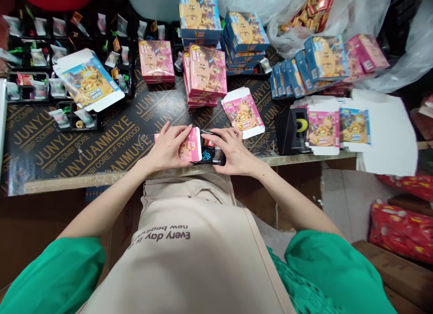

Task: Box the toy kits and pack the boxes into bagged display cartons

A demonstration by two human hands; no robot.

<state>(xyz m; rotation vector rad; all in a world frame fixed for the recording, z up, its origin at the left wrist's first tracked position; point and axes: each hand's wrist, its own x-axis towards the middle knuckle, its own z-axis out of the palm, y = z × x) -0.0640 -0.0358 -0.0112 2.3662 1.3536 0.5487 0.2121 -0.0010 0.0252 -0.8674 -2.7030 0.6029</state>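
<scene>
Head view: from where I stand, both bare hands are working at the near edge of the dark printed table. The left hand is closed around a small pink box, fingers over its top and thumb along the near side. The right hand curves about the far right end of a black tray, thumb and fingers gripping it from either side. That tray lies at the box's open right end, with something blue and something red showing in it; how far it reaches inside I can't tell.

Just beyond the right hand lie some flat pink cartons. Past the hands stand two stacks of pink boxes, the shorter one to the left and the taller one nearer the middle, with blue boxes piled behind and to the right. Over on the left, filled trays hold little wrapped packets, and flat blue cartons rest across some of them. To the right, a black tape dispenser sits beside more flat cartons, pink and blue. A clear plastic bag at the back holds small, brightly coloured packets.
</scene>
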